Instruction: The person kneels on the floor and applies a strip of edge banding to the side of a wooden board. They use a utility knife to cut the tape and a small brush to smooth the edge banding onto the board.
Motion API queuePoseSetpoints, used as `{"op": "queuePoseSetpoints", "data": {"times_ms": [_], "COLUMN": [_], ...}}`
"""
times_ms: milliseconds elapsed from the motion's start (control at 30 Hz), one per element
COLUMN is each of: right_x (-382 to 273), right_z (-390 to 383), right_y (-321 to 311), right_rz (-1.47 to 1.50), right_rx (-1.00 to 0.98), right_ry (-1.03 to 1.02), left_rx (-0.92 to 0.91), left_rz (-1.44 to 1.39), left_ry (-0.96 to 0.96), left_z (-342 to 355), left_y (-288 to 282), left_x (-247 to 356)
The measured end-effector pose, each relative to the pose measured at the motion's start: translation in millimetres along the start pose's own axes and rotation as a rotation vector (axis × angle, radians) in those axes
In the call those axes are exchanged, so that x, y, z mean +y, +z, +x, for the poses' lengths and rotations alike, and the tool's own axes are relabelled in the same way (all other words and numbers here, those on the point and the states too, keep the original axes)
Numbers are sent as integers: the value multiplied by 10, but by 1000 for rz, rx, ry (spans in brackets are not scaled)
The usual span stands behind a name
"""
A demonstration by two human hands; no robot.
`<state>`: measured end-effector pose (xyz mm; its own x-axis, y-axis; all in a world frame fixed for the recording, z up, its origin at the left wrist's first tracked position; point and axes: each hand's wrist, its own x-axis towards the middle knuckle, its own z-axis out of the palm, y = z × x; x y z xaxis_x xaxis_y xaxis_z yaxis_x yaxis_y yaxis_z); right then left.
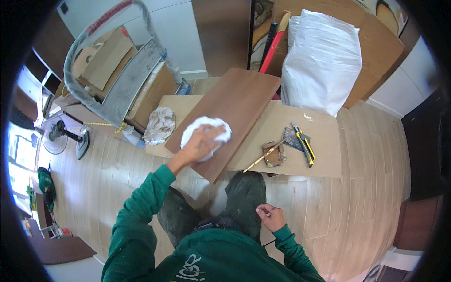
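Observation:
A brown wood-grain board [242,98] lies slanted across a sheet of cardboard [324,150] in front of my knees. My left hand [201,144] presses a bunched white cloth [190,130] onto the board's near half, fingers bent over it. By my right thigh, my right hand [272,217] is closed, with a small pale bit at its fingertips too small to name. On the cardboard right of the board sit a small brown-stained open container [275,156], a thin stained stick [258,161] lying across it, a yellow-and-black utility knife [306,149] and a dark crumpled wrapper [292,139].
Crumpled, stained white material [160,125] lies left of the board. Beyond it stands a plastic-wrapped platform cart [129,80] with cardboard boxes. A large white sack [322,61] and red-handled tools [274,49] stand at the back. A fan [58,131] is far left.

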<state>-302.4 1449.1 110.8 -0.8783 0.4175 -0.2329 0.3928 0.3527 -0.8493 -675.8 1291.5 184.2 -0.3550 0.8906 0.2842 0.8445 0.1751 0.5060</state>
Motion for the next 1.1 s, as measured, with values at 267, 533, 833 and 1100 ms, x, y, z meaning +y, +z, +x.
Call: {"op": "queuePoseSetpoints", "data": {"times_ms": [267,533,833,1100], "right_x": [115,240,116,25], "right_z": [-106,-113,-139,57], "right_y": [-39,78,13,19], "right_rz": [53,126,214,147], "right_rx": [66,52,104,17], "right_ry": [5,144,290,239], "left_rx": [136,14,159,142], "left_rz": [153,-24,53,190], "left_ry": [-165,-49,87,-263], "left_z": [521,1839,2718,329], "left_y": [268,509,670,48], "left_x": [-242,-184,-698,-558]}}
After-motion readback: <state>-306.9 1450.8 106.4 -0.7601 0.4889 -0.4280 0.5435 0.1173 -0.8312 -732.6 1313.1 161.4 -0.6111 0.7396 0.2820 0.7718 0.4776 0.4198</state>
